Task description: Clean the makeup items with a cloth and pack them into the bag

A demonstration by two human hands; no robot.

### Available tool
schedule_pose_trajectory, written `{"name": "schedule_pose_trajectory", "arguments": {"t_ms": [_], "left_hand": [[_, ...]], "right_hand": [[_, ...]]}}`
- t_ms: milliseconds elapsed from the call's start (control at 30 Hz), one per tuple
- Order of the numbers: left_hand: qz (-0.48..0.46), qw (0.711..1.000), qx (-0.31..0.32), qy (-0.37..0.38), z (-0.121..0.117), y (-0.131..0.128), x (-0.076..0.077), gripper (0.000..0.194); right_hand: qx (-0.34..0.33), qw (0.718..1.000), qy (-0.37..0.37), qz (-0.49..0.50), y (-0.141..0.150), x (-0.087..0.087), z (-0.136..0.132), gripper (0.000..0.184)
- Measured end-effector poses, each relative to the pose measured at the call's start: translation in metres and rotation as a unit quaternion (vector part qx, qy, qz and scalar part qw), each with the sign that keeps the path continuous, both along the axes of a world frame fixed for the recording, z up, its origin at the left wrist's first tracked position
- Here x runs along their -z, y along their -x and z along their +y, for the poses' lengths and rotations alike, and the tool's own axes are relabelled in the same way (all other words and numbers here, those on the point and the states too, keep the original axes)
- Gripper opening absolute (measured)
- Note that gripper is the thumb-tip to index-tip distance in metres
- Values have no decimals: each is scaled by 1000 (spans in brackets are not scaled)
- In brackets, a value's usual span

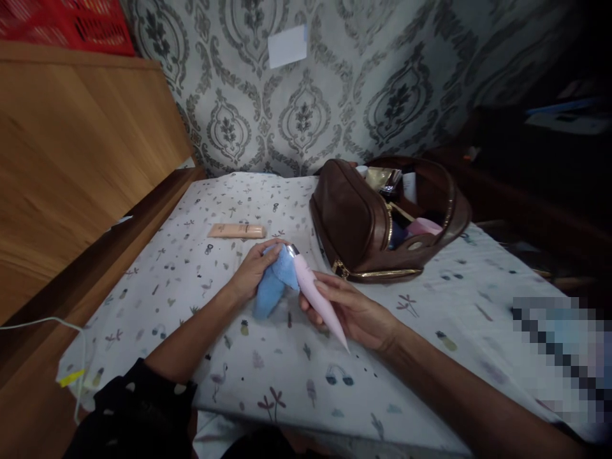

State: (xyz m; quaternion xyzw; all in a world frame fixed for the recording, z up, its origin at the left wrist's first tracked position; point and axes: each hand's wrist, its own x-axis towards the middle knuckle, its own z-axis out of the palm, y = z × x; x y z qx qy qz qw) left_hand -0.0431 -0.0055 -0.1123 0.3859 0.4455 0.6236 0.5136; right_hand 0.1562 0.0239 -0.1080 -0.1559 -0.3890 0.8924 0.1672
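A pink makeup brush (315, 298) with a tapered handle and a silver ferrule is in my right hand (356, 310), whose fingers close around the handle from the right. The handle's pointed end faces down and toward me. My left hand (253, 269) grips a blue cloth (273, 290) at the ferrule end, and the cloth hangs below the fingers. Cloth and fingers hide the brush's head. Beyond my left hand, a beige squeeze tube (236, 231) lies flat on the patterned tablecloth (258, 363).
An open brown bag (354, 217) with gold zips stands at the back right, holding several cosmetics. A wooden panel (81, 146) rises on the left, with a red basket (102, 29) above. A pale cable (83, 350) runs along the left edge. A blurred patch covers the right side.
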Motion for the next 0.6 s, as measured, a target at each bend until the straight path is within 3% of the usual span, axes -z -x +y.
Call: {"name": "schedule_pose_trajectory", "arguments": {"t_ms": [133,267,367,600], "left_hand": [[-17,1000,9,-1,-2,-8,-3,55],[62,997,26,-30,-7,-14,-7,52],[111,992,27,-50,-10,-17,-7,61],[132,990,-19,-41,-6,-10,-1,42]], "right_hand": [[41,999,-4,-23,4,1,-2,46],[82,996,5,-34,6,5,-3,39],[104,994,26,-35,6,7,-1,35],[78,996,31,-6,5,6,1,34]]}}
